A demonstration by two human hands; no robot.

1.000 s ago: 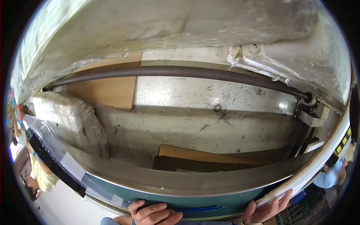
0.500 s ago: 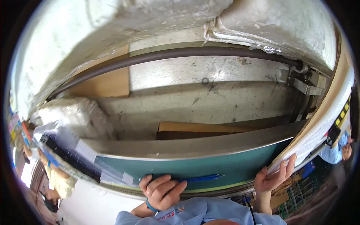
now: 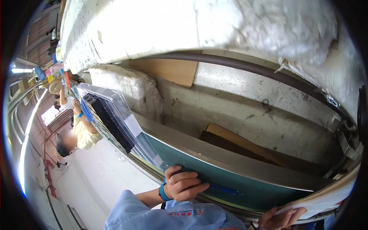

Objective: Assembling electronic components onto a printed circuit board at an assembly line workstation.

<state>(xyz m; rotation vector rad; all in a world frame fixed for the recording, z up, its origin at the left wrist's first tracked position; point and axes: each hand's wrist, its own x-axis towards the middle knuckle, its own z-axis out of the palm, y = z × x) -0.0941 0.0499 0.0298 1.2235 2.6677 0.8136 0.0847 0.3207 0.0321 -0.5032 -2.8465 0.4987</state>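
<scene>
My left hand [image 3: 184,186], with a ring and a blue wristband, rests on the green work mat [image 3: 174,156] by the near end of a clear plastic tray [image 3: 143,143]. Its fingers are curled, and whatever they may hold is hidden. Just right of these fingers, a slim blue pen-like tool [image 3: 227,190] lies on the mat. At the lower right my right hand [image 3: 283,219] has its fingers stretched out against the edge of a white-faced board [image 3: 326,205]. Black strips [image 3: 109,122] lie beside the tray.
A metal ledge [image 3: 214,155] borders the mat's far side. Beyond it is a pale recess with a cardboard piece [image 3: 237,143], a dark bar [image 3: 245,68] and white wrapped bulk [image 3: 153,30] above. Another person [image 3: 82,130] in yellow works at the far left.
The view has swung left and tilted, so more of the left side shows. My left hand remains by the tray's end; my right hand remains at the board's edge, lower in the picture.
</scene>
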